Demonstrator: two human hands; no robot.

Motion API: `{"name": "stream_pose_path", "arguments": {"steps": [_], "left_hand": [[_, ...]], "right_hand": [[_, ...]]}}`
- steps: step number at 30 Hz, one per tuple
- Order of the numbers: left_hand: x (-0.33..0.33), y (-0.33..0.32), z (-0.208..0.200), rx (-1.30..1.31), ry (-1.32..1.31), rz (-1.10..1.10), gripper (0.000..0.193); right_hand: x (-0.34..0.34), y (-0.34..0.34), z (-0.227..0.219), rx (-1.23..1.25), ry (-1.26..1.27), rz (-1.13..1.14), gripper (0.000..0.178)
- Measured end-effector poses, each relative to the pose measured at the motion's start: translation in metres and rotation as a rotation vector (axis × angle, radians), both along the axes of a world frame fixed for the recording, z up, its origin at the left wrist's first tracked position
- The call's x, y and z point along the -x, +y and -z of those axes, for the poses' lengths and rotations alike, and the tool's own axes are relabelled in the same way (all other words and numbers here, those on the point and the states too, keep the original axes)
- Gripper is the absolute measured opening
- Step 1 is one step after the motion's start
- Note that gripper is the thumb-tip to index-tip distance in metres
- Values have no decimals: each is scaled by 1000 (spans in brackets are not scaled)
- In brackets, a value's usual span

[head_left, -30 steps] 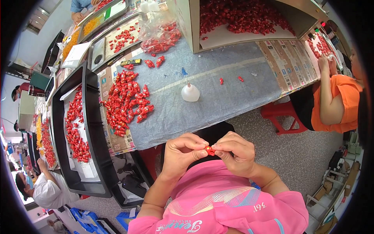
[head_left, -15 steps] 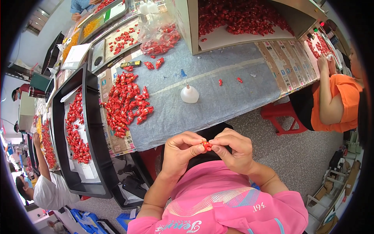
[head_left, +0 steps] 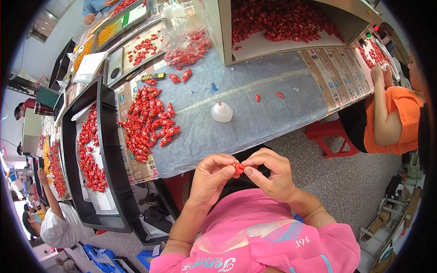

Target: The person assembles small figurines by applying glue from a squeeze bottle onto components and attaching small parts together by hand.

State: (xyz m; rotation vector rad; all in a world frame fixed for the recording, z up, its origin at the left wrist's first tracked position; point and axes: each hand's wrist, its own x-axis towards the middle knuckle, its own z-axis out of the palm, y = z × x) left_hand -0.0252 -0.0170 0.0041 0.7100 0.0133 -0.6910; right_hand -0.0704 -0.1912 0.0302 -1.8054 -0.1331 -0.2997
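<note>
Between my fingertips is a small red plastic figure [head_left: 239, 168], held just off the table's near edge, above my lap. My left hand [head_left: 212, 178] pinches it from the left with thumb and forefinger. From the other side my right hand [head_left: 269, 174] grips it the same way, thumb beneath. Fingertips cover much of the figure. To the left on the table lies a pile of similar red figures [head_left: 148, 120]. A white squeeze bottle with a thin needle tip [head_left: 222, 112] stands on the blue-grey cloth [head_left: 200, 141] beyond my hands.
Two small red pieces [head_left: 257, 98] lie right of the bottle. A black tray [head_left: 109, 150] with red figures is at left. A plastic bag of red parts [head_left: 186, 54] and a large box of red parts [head_left: 284, 22] stand farther back. A co-worker [head_left: 393, 113] sits at right.
The red figure has turned slightly in my fingers, and both hands have shifted a little. At far left a co-worker's head and arm have moved.
</note>
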Motion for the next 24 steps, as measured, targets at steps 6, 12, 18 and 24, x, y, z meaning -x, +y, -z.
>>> {"name": "stream_pose_path", "arguments": {"steps": [6, 12, 18, 24], "left_hand": [[1, -1, 0, 11, 13, -4, 16], [-2, 1, 3, 17, -34, 18, 19], [-2, 0, 1, -48, -118, -3, 21], [-3, -1, 1, -25, -172, -11, 21]], "right_hand": [[1, 0, -4, -19, 49, 2, 15], [0, -1, 3, -5, 9, -20, 18], [-1, -3, 3, 24, -63, -50, 18], [-1, -4, 6, 27, -145, -51, 19]]}}
